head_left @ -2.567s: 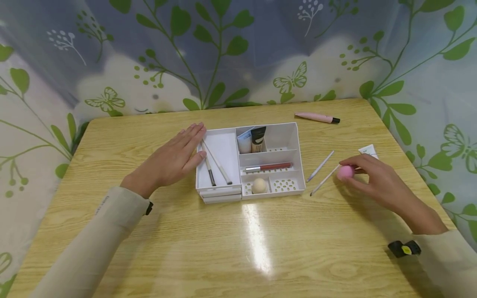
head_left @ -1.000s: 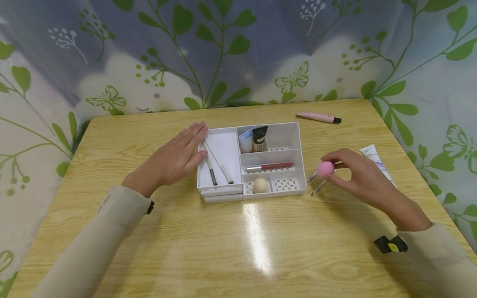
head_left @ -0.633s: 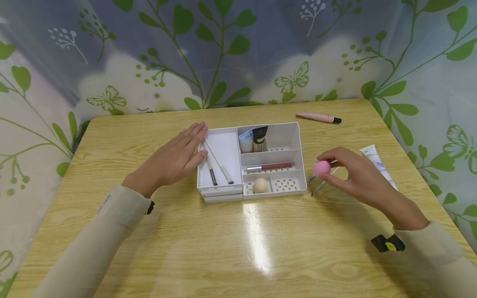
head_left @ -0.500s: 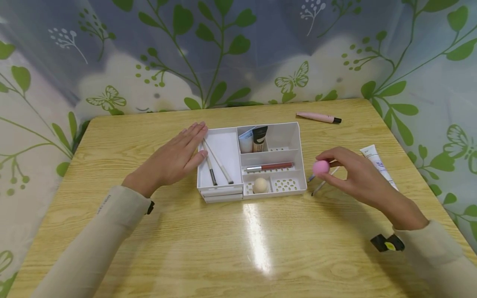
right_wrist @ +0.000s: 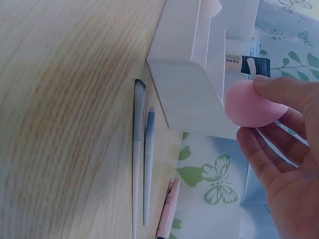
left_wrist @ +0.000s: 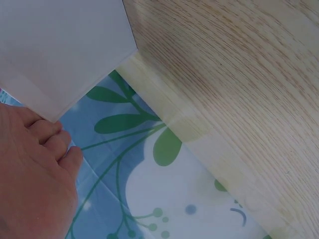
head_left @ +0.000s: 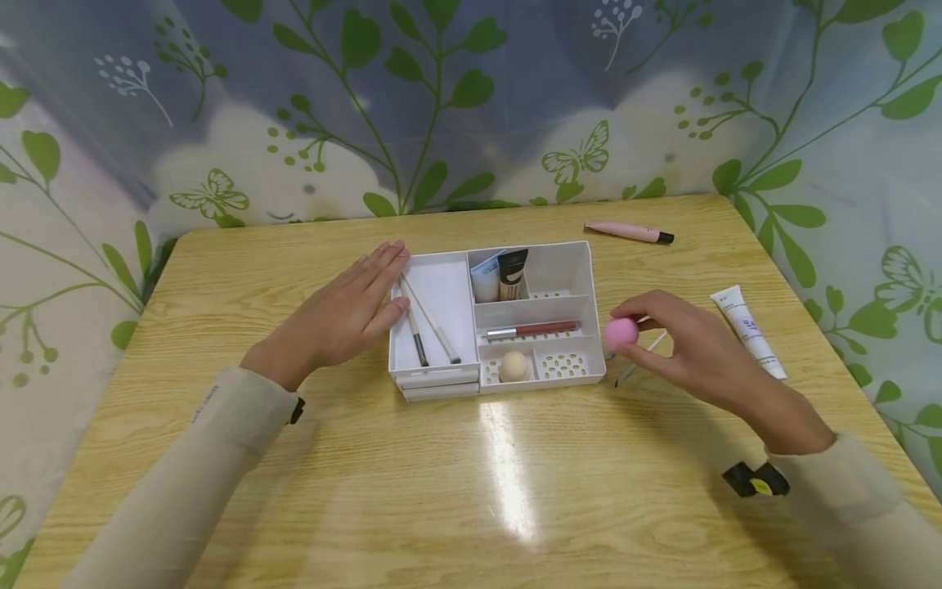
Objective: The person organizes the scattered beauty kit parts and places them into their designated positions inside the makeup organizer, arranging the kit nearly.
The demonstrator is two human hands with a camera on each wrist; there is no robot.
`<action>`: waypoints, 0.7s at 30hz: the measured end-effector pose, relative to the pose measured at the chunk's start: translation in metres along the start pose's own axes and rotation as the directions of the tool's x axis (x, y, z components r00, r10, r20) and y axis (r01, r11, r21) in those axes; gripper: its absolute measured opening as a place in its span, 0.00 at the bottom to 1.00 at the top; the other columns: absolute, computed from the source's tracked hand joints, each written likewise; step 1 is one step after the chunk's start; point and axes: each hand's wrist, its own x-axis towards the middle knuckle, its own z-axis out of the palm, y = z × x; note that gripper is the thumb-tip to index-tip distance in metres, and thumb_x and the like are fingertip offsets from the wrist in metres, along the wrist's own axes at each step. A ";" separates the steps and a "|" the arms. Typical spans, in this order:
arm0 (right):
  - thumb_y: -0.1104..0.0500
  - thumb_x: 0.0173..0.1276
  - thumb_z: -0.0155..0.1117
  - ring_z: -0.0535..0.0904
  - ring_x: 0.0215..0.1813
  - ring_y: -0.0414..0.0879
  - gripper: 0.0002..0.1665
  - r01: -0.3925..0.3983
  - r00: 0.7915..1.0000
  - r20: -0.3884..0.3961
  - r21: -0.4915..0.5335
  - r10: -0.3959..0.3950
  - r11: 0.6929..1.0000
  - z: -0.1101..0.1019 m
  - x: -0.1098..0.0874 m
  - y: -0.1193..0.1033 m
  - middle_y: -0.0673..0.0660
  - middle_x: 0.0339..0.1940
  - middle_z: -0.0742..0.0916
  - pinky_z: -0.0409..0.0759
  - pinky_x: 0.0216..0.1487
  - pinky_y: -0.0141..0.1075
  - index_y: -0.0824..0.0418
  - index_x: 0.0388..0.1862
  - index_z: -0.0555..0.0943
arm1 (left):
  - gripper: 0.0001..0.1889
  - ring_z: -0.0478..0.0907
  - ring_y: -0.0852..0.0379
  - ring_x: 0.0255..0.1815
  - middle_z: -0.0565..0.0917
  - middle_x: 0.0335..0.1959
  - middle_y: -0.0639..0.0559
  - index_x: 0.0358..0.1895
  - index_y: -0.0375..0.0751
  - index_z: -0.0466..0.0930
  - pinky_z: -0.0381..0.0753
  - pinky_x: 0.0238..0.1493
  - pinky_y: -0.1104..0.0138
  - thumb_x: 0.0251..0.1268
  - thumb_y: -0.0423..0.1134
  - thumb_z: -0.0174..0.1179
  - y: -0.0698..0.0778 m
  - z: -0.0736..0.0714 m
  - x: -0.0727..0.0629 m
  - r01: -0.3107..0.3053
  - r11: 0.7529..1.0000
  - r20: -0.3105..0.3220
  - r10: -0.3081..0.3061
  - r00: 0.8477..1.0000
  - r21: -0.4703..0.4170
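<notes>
My right hand [head_left: 684,348] pinches a pink makeup sponge [head_left: 621,334] between thumb and fingertips, just off the right wall of a white organizer box [head_left: 598,348]. In the right wrist view the sponge is held above the table, close to the box. My left hand [head_left: 338,311] lies with straight fingers along the box's left edge, touching it. Two makeup brushes [head_left: 434,319] lie in the left tray. The other compartments hold a beige sponge [head_left: 513,367], a red-handled brush [head_left: 545,329], a blue-white tube [head_left: 486,280] and a black-capped tube [head_left: 512,276].
Two slim brushes [right_wrist: 139,149] lie on the table right of the box, partly hidden by my right hand in the head view. Farther right is a white tube [head_left: 749,331]. A pink tube with a black cap [head_left: 629,232] lies near the table's back edge.
My right hand has lifted the pink sponge from the table's right side and carried it left toward the box, uncovering the white tube. The left hand has stayed in place.
</notes>
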 end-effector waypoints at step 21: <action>0.66 0.66 0.82 0.87 0.52 0.42 0.24 0.024 0.999 0.046 0.056 -0.027 0.998 0.015 0.011 -0.009 0.49 0.54 0.90 0.90 0.53 0.38 0.57 0.59 0.86 | 0.38 0.38 0.45 0.94 0.41 0.93 0.45 0.91 0.41 0.40 0.44 0.94 0.49 0.92 0.58 0.34 0.000 -0.001 0.000 0.006 1.000 0.002 -0.006 1.000 0.001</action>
